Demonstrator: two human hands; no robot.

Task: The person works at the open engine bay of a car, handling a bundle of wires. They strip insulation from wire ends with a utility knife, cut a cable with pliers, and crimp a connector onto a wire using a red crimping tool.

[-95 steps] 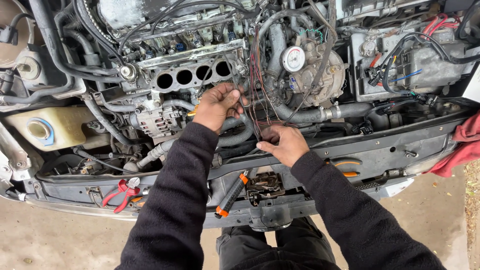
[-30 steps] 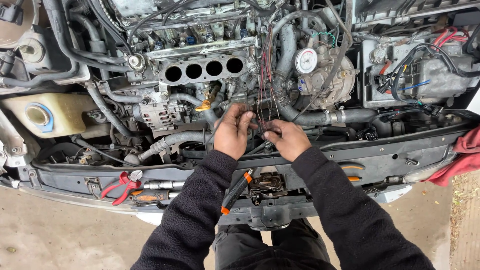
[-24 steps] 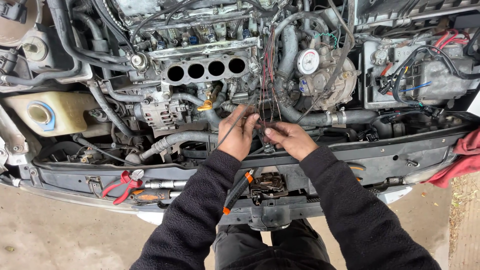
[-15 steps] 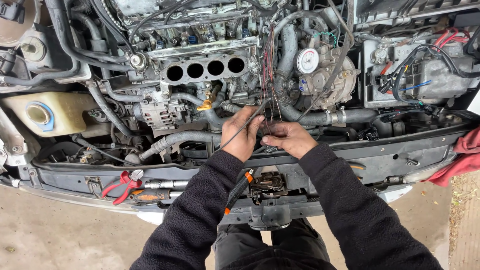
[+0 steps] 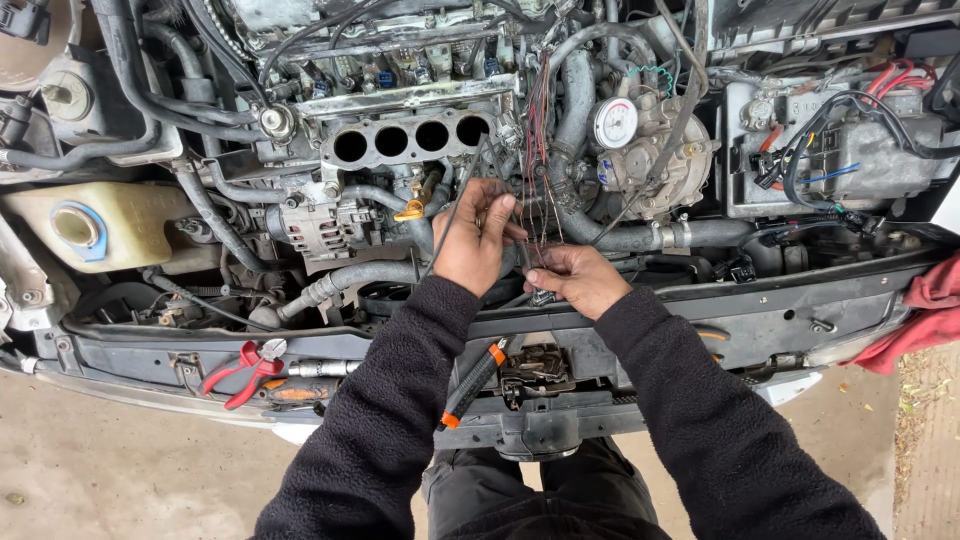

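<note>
While the left hand (image 5: 472,240) pinched thin harness wires (image 5: 540,200) taut above the front crossmember (image 5: 640,320), the right hand (image 5: 580,280) gripped their small connector (image 5: 543,296) just below, apparently steadying it, beside the radiator hose (image 5: 640,238).

Both arms are stretched forward in dark fuzzy sleeves. The left hand (image 5: 475,240) is held a bit farther away, with its fingers curled in a pinch. The right hand (image 5: 580,278) is kept just beside it, nearer, fingers bent and closed.
</note>
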